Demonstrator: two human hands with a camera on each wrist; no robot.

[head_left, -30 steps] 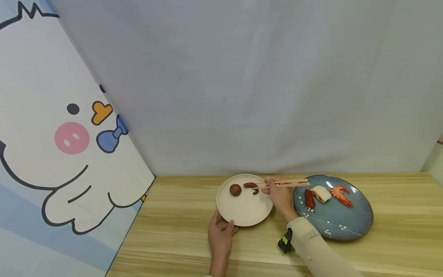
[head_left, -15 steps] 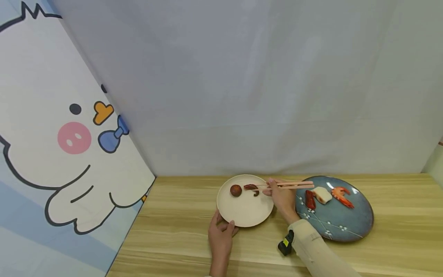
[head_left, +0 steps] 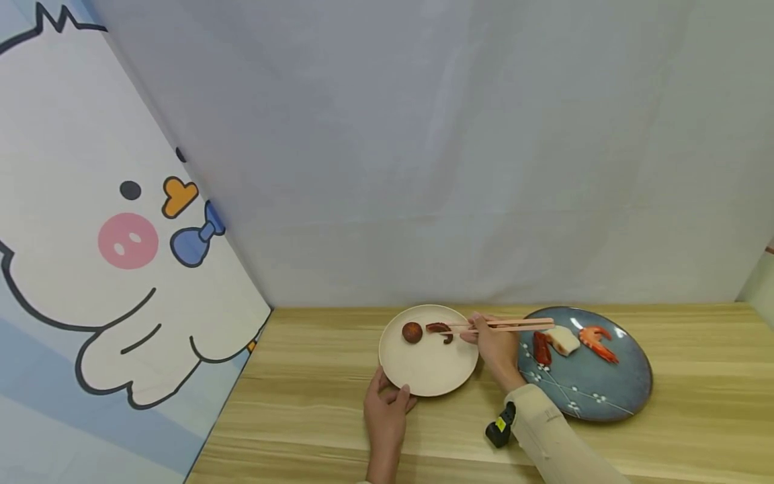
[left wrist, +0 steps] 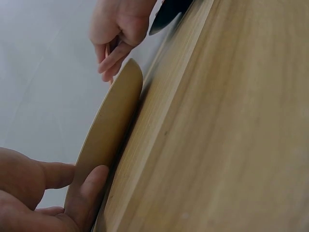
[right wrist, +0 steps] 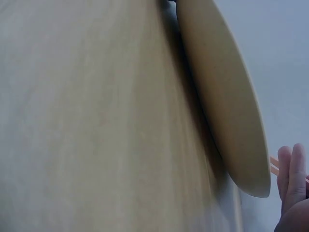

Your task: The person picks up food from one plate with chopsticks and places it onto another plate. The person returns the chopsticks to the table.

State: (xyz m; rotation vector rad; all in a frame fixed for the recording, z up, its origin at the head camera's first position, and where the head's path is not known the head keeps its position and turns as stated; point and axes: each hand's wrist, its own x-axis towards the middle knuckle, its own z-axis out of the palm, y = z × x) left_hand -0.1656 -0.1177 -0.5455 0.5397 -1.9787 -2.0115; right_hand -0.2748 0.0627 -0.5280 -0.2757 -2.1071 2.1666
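Observation:
At the lower left of the cream plate [head_left: 429, 370], my left hand [head_left: 385, 413] holds the rim. Its thumb [left wrist: 94, 186] lies on the outer wall, with a finger at the edge. My right hand [head_left: 497, 346] grips a pair of pale wooden chopsticks [head_left: 523, 325], their thin tips reaching left over the plate. Those tips are at a dark red, curled piece of food [head_left: 437, 327] like an octopus tentacle; whether they touch it I cannot tell. A brown ball [head_left: 412, 332], like a meatball, sits to its left.
On the right stands a blue plate [head_left: 595, 390] with white blossoms. It bears a red piece [head_left: 541, 349], a white browned-edge piece [head_left: 563, 340] and an orange shrimp [head_left: 598, 344]. Both plates rest on a wood-grain table [head_left: 302, 403], with a pale cloth [head_left: 453, 168] behind.
My right hand and the chopsticks have shifted slightly right. More of the curled piece now shows beside the tips. The left hand and both plates have kept their places.

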